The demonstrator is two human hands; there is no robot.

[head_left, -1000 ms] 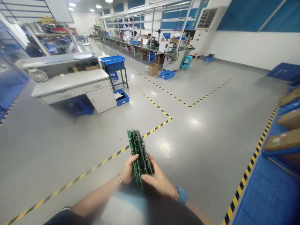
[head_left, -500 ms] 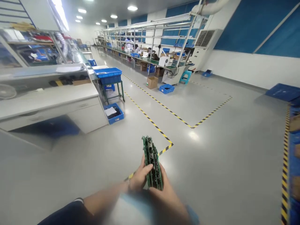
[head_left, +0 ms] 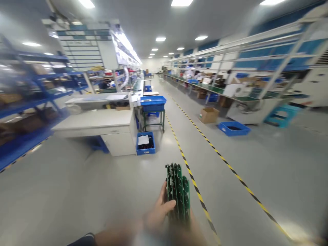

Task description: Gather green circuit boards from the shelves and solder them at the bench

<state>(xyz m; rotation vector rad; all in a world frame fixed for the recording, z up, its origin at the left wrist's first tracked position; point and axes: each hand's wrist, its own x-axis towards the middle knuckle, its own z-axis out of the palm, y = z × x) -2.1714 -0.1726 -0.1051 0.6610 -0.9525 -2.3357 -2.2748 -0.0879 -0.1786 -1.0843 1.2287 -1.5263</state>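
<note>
Grey factory floor [head_left: 77,177] stretches ahead, marked by a yellow-and-black tape line [head_left: 198,200]. Above it, the person's left hand [head_left: 159,212] curls around an upright stack of green printed circuit boards [head_left: 178,193], thumb pressed against the side. The right hand [head_left: 191,232] is blurred beneath the stack, so its hold cannot be told. A blue plastic crate [head_left: 145,144] sits beside a white desk tabletop [head_left: 92,119].

Bright ceiling lights [head_left: 181,2] glare while motion blur smears the hand [head_left: 159,213].
</note>
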